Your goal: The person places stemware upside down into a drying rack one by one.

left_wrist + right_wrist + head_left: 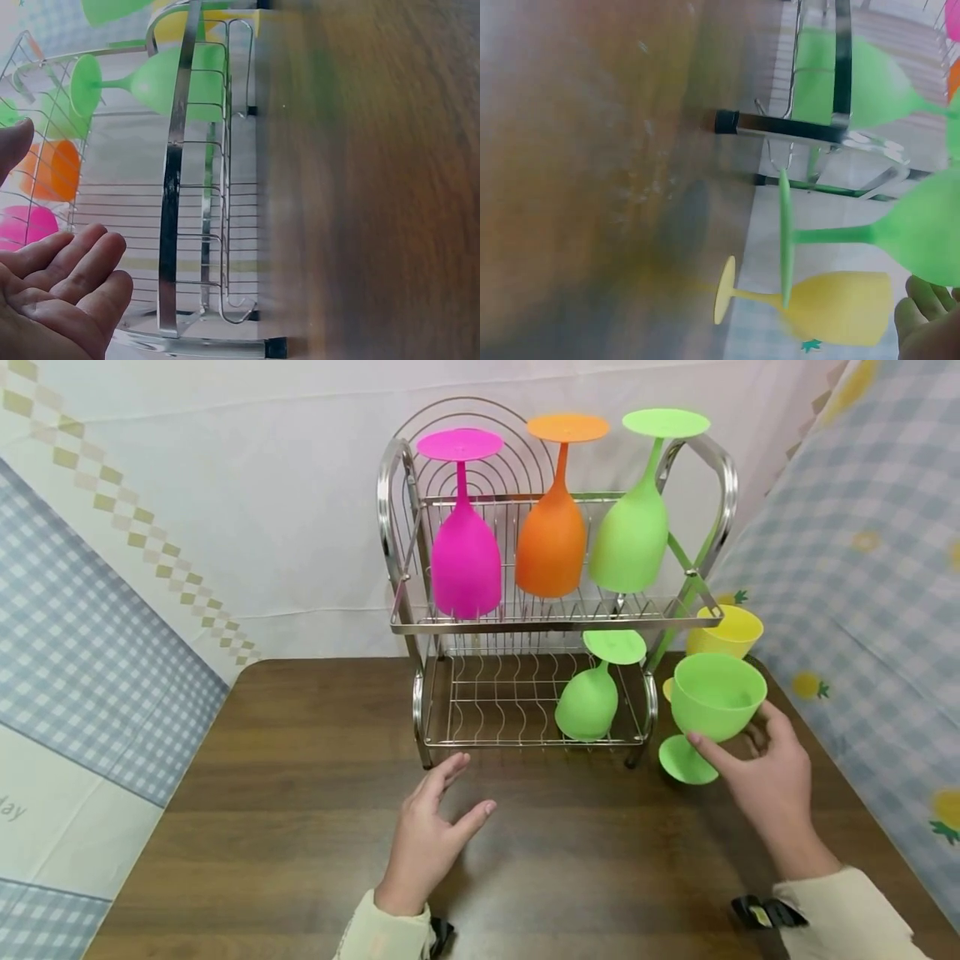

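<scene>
My right hand (776,777) holds an upright green goblet (716,697) by its bowl, thumb at the near side and fingers at the right. In the right wrist view the foot of this green goblet (786,240) appears lifted off the tabletop. Just behind it stands a yellow goblet (726,631), partly hidden in the head view. My left hand (427,835) hovers in front of the rack with fingers spread, holding nothing. Upside down on the lower tier of the metal dish rack (555,628) is another green goblet (588,706), tilted, near the right end.
Three goblets stand inverted on the upper tier: pink (467,564), orange (551,547) and light green (632,539). Coiled wire rings (480,410) rise at the rack's back left. The wooden table (300,827) meets checked cloth (885,635) at the right.
</scene>
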The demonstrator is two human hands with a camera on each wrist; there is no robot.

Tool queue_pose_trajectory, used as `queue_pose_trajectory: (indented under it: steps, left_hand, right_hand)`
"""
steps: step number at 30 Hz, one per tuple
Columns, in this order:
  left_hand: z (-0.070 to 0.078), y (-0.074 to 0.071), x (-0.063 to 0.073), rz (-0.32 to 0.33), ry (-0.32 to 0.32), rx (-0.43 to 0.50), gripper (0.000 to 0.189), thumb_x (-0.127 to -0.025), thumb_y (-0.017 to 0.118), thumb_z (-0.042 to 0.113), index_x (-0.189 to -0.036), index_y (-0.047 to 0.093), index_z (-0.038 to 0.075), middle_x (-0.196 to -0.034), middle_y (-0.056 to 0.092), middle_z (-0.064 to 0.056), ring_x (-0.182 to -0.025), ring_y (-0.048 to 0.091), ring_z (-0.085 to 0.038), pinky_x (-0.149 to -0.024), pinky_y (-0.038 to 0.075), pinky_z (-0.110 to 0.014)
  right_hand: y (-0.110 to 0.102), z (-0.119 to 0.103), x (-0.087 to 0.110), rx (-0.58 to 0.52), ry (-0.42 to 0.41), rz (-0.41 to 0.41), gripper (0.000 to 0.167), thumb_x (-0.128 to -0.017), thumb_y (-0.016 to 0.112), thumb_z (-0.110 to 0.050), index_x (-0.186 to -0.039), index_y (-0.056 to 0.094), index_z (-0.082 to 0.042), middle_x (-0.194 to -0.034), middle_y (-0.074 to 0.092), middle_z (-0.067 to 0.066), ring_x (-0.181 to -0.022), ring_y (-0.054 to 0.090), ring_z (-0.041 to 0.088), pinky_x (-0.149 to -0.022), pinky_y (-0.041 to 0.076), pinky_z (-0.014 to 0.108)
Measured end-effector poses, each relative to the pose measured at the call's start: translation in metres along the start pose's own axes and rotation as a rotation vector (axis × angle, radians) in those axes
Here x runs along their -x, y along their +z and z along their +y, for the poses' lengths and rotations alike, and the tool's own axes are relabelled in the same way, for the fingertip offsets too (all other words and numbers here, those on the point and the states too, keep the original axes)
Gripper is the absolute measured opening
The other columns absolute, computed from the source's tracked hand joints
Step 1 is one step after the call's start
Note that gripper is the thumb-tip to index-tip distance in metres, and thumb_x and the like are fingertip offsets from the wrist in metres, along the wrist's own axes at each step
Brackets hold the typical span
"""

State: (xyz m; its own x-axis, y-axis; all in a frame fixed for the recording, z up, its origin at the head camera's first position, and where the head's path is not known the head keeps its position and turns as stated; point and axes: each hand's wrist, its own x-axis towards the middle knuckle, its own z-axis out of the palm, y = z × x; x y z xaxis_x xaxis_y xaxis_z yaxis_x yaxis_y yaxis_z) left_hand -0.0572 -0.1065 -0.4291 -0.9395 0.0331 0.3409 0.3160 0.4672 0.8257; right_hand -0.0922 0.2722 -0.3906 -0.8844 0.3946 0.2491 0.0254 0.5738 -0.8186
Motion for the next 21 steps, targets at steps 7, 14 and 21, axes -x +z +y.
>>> queue_pose_trajectory:
  steps: [7,14,21]
  left_hand:
    - [0.003,-0.001,0.001,-0.026,0.024,0.011,0.069,-0.081,0.085,0.032,-0.141,0.055,0.013,-0.140,0.060,0.001,-0.127,0.058,-0.019,-0.109,0.047,-0.043]
    - [0.004,0.002,0.003,-0.104,0.020,0.008,0.074,-0.082,0.083,0.037,-0.144,0.052,0.013,-0.142,0.058,0.004,-0.129,0.056,-0.019,-0.109,0.046,-0.044]
    - [0.007,0.004,0.007,-0.237,0.014,0.124,0.079,-0.080,0.085,0.038,-0.147,0.049,0.017,-0.147,0.054,0.004,-0.134,0.052,-0.017,-0.111,0.043,-0.045]
  right_hand:
    - [-0.013,-0.003,0.048,0.126,-0.174,-0.008,0.090,-0.069,0.094,-0.017,-0.147,0.050,-0.013,-0.137,0.057,0.012,-0.118,0.043,-0.011,-0.104,0.035,0.010]
    - [-0.001,-0.007,0.086,0.116,-0.558,-0.073,0.090,-0.058,0.098,-0.027,-0.136,0.059,-0.002,-0.124,0.060,0.015,-0.115,0.046,-0.008,-0.097,0.029,0.000]
    - [0.022,-0.021,0.098,0.228,-0.823,-0.190,0.080,-0.088,0.052,-0.068,-0.136,0.060,-0.005,-0.123,0.060,0.007,-0.099,0.063,0.019,-0.080,0.055,0.015]
